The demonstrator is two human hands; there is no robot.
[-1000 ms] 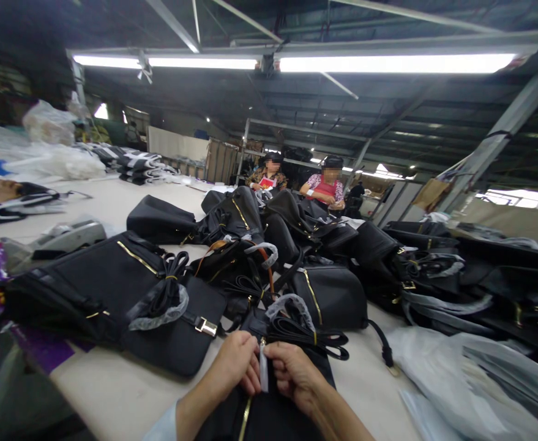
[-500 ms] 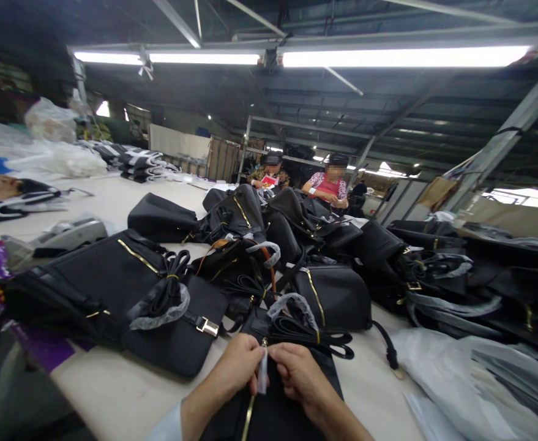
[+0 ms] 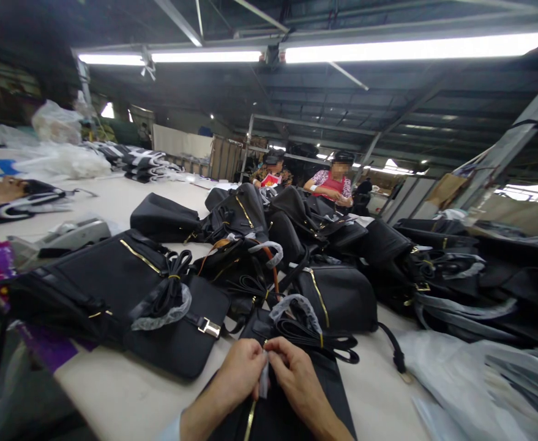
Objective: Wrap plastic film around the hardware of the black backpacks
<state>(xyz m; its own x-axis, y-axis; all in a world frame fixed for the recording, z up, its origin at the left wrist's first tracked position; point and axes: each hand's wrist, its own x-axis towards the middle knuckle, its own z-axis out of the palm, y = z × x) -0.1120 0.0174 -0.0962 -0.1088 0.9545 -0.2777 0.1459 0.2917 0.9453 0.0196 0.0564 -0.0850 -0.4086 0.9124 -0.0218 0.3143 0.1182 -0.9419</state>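
Head view: my left hand (image 3: pixel 241 370) pinches the clear sleeve (image 3: pixel 264 383) between thumb and fingers; my right hand (image 3: pixel 291 370) presses thumb and forefinger together at its upper end. Both sets of fingertips meet just below a gold fitting (image 3: pixel 265 343); the exact contact beneath them I cannot tell. The sleeve hangs over the front of the black bag (image 3: pixel 278 419) directly before me, above its gold zip (image 3: pixel 249 422).

For good handling, I judge it best to use finger pads rather than nails, to keep the sleeve in line with the zip, and to pull lightly so that the bag does not shift. The tied strap bundle (image 3: pixel 337 344) beside my right hand could snag; it should stay clear of the fingers.

Surface: a pale table (image 3: pixel 112 392) carries a heap of black bags (image 3: pixel 291 239), a larger bag with a gold clasp (image 3: pixel 108 275) to my left, and crumpled plastic (image 3: pixel 461 367) to my right.

Room: a metal-roofed workshop under tube lights (image 3: pixel 388 49); two co-workers, one in a red apron (image 3: pixel 330 184), are beyond the heap
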